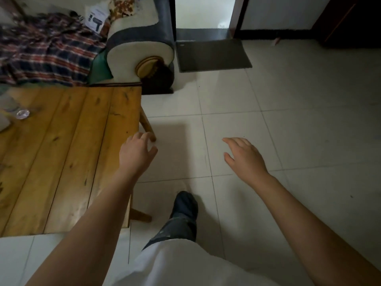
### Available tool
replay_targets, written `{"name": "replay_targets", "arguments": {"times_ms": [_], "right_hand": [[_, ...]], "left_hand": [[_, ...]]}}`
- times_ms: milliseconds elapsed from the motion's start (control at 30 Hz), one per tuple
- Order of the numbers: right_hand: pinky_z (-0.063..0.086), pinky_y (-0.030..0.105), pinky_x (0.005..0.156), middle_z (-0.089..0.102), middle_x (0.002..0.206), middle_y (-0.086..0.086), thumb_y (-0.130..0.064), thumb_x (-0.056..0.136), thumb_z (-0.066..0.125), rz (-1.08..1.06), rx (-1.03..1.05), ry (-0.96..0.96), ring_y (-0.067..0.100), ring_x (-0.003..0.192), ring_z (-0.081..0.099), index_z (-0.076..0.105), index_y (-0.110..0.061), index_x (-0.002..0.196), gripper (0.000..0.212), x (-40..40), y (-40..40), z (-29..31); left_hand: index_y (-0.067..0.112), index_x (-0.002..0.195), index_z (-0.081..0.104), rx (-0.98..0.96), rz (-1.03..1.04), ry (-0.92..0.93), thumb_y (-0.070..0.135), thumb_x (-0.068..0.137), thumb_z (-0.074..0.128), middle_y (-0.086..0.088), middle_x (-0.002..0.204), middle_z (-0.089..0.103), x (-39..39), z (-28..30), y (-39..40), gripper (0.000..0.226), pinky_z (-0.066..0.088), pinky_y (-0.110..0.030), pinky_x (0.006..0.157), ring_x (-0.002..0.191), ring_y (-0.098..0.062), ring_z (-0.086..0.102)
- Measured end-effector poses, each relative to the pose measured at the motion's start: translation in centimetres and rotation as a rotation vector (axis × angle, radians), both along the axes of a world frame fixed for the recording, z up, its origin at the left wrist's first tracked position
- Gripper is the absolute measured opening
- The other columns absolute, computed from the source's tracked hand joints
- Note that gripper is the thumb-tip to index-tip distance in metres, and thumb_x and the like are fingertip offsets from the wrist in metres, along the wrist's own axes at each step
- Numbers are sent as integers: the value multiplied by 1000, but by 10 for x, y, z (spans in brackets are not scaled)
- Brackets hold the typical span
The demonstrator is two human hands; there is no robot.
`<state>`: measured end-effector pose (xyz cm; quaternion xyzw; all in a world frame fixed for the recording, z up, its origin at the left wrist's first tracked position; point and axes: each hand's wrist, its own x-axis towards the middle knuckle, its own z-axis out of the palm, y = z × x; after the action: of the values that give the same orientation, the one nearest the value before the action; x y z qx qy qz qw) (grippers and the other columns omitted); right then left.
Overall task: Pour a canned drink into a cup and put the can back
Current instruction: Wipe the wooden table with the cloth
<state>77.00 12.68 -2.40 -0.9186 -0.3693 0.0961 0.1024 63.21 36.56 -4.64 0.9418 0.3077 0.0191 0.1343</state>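
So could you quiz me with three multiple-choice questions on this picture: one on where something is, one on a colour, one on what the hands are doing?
1. Where is the wooden table?
A. left of the person
B. right of the person
C. behind the door mat

2. What colour is the door mat?
A. red
B. dark grey
C. yellow

3. What are the hands holding?
A. a can
B. a cup
C. nothing

Answers:
1 A, it fills the left side of the view.
2 B, it looks dark grey against the pale floor tiles.
3 C, the left hand and right hand both hover with loose, empty fingers.
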Motion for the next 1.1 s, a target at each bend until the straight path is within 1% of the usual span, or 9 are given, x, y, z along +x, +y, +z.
{"name": "replay_targets", "arguments": {"times_ms": [200,333,433,533,700,800,933,1033,1100], "right_hand": [[28,30,103,46,138,3,-21,94,43,187,4,-28,20,129,35,38,-15,137,44,75,100,4],[29,31,102,48,136,2,-22,94,44,312,-6,-34,19,128,37,39,-15,136,43,116,172,4],[31,32,104,47,136,3,-22,94,45,415,-9,-32,20,128,38,38,-16,137,43,135,226,7],[32,32,105,46,137,3,-23,94,45,530,-10,-39,19,128,38,37,-16,137,44,141,277,8],[37,31,101,50,133,3,-24,94,48,772,16,-34,18,124,42,40,-17,136,44,138,361,4],[35,32,102,50,134,4,-24,93,49,944,36,-1,20,126,42,41,-16,135,43,132,408,1],[33,33,103,50,134,5,-24,93,49,1182,24,23,21,126,41,42,-14,135,43,118,462,0],[35,31,101,52,131,5,-23,92,50,1353,54,14,20,123,44,44,-13,133,42,109,496,5],[37,30,98,53,128,5,-23,92,50,1434,77,9,20,121,46,44,-13,132,42,104,511,9]], "left_hand": [[10,129,49,-6,157,-34,31,89,55,-13,124,57,44,-8,68,46,48,-40,84,111,-31,54],[11,132,47,-18,266,-2,32,89,53,-12,129,54,65,-9,113,48,45,-40,86,117,-30,50],[13,134,45,-38,364,-3,31,90,53,-11,132,51,69,-2,144,48,45,-40,87,118,-30,49],[15,135,43,-43,487,13,33,91,51,-9,134,49,58,4,168,48,46,-40,83,118,-29,49],[15,134,44,-50,728,30,32,91,50,-7,135,49,24,9,193,47,43,-37,85,116,-27,50],[14,134,45,-46,884,34,31,92,50,-6,135,50,7,10,196,46,41,-36,88,120,-26,47],[15,135,44,-61,1118,36,31,92,49,-6,135,49,-6,14,194,47,40,-35,89,118,-26,48],[16,135,43,-87,1293,16,32,92,50,-5,135,49,-4,19,193,47,42,-34,88,119,-26,47],[17,136,42,-91,1374,17,32,91,50,-5,135,48,-2,22,192,48,43,-34,89,120,-25,47]]}}
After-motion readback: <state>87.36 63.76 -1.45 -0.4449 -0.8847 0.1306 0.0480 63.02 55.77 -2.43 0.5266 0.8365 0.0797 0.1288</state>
